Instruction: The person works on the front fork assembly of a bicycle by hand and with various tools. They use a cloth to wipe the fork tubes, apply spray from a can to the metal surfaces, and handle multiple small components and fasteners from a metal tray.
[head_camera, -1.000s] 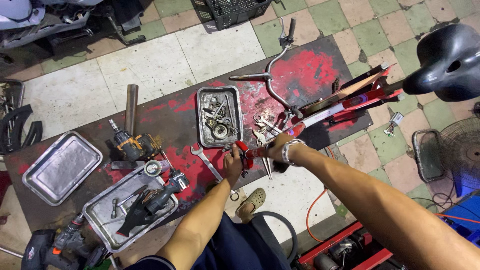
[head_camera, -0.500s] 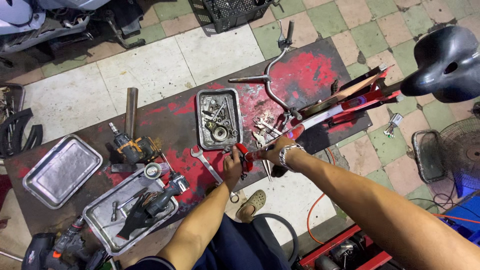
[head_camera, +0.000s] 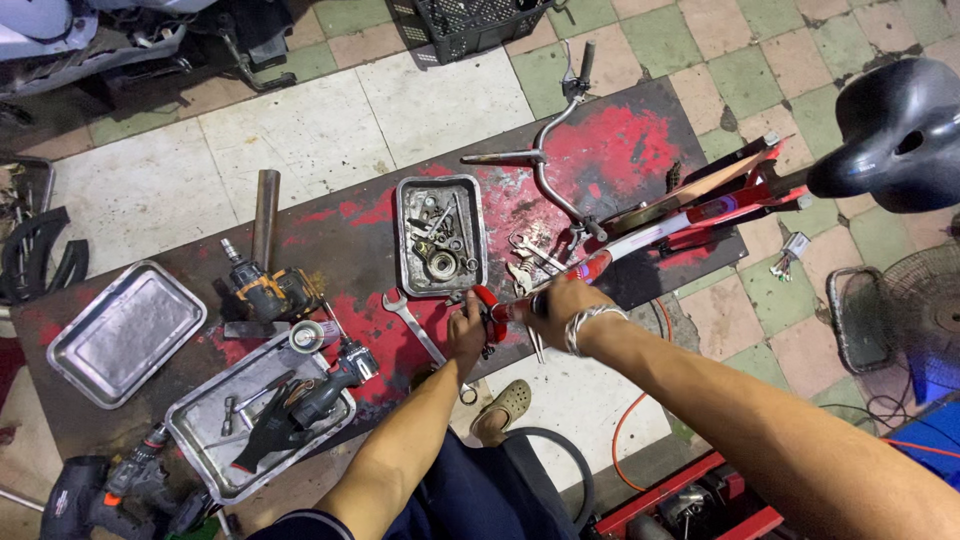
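Two hands ours: left hand (head_camera: 466, 330) clamps red-handled pliers (head_camera: 488, 312), right hand (head_camera: 560, 305) wraps red-and-white bicycle frame tube (head_camera: 640, 245) over red-stained mat (head_camera: 620, 150).

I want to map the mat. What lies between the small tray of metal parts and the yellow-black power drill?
In the head view, only bare, red-stained dark mat lies between the parts tray and the drill; the open-end wrench sits lower, outside that stretch.

Red-stained mat (head_camera: 620, 150) on tiled floor (head_camera: 440, 100): trays, drills, wrench, bike frame.
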